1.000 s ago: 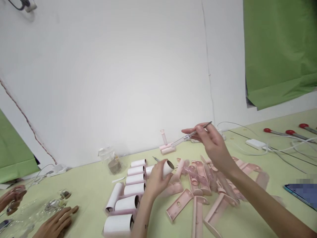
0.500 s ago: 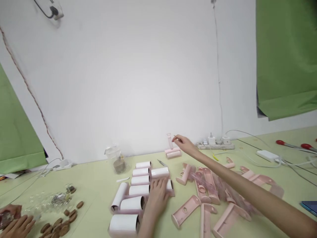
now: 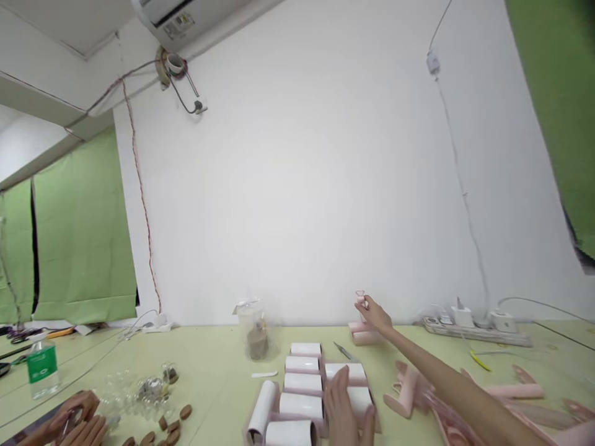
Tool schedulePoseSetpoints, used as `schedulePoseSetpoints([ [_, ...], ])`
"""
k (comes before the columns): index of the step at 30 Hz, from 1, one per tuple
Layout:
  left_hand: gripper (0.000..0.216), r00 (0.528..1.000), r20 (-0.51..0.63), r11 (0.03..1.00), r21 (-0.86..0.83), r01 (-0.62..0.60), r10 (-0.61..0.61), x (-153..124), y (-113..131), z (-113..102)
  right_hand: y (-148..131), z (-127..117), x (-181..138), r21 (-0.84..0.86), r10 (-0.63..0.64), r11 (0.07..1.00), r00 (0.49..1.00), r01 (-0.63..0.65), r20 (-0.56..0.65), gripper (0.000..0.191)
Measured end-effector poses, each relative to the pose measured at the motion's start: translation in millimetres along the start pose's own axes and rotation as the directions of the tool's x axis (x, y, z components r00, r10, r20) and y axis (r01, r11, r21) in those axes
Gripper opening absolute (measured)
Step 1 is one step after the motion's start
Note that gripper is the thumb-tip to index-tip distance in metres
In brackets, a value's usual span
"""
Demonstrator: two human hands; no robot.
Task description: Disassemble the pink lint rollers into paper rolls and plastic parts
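My right hand (image 3: 377,316) reaches to the back of the table, its fingers closed around the handle of a pink lint roller (image 3: 365,335) by the wall. A heart-shaped loop shows at the top of that handle. My left hand (image 3: 343,409) has its fingers stretched out and thumb apart, over the right-hand column of white adhesive rolls (image 3: 301,406). It touches or nearly touches a roll (image 3: 346,373); I cannot tell which. The rolls lie in columns, some in pink wrapping. Pink plastic roller parts (image 3: 404,390) lie under and beside my right arm.
A small craft knife (image 3: 343,351) lies behind the rolls, with a white strip (image 3: 264,374) and a clear bag (image 3: 257,337) to the left. A co-worker's hands (image 3: 77,421) are at lower left, near brown wooden pieces (image 3: 173,430). A power strip (image 3: 478,331) runs along the wall.
My right hand has closed on the roller's handle, having been just beside it. My left hand has lifted its fingers somewhat among the rolls. The view has tilted up and left.
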State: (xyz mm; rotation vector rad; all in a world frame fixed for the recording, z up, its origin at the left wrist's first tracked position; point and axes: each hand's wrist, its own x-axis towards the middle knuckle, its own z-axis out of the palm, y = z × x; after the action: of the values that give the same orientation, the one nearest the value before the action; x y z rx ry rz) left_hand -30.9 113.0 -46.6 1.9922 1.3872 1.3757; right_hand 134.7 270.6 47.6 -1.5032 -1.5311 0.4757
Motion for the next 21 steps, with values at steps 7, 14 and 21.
schedulePoseSetpoints([
  [7, 0.061, 0.933, -0.03, 0.82, -0.486, 0.301, -0.359, 13.3, 18.6, -5.6, -11.1, -62.9, -72.8, 0.254, -0.285, 0.924, 0.958, 0.286, -0.038, 0.027],
  [14, 0.06, 0.894, 0.432, 0.919, -0.389, 0.067, 0.118, 2.2, 84.1, -54.1, -28.7, -83.9, -192.5, 0.34, -0.338, 0.912, 0.888, 0.229, 0.312, 0.023],
  [21, 0.041, 0.857, 0.513, 0.763, -0.533, 0.365, -0.051, -10.8, 80.2, -35.4, -25.9, -90.7, -219.8, 0.394, -0.314, 0.909, 0.842, 0.133, 0.438, 0.026],
])
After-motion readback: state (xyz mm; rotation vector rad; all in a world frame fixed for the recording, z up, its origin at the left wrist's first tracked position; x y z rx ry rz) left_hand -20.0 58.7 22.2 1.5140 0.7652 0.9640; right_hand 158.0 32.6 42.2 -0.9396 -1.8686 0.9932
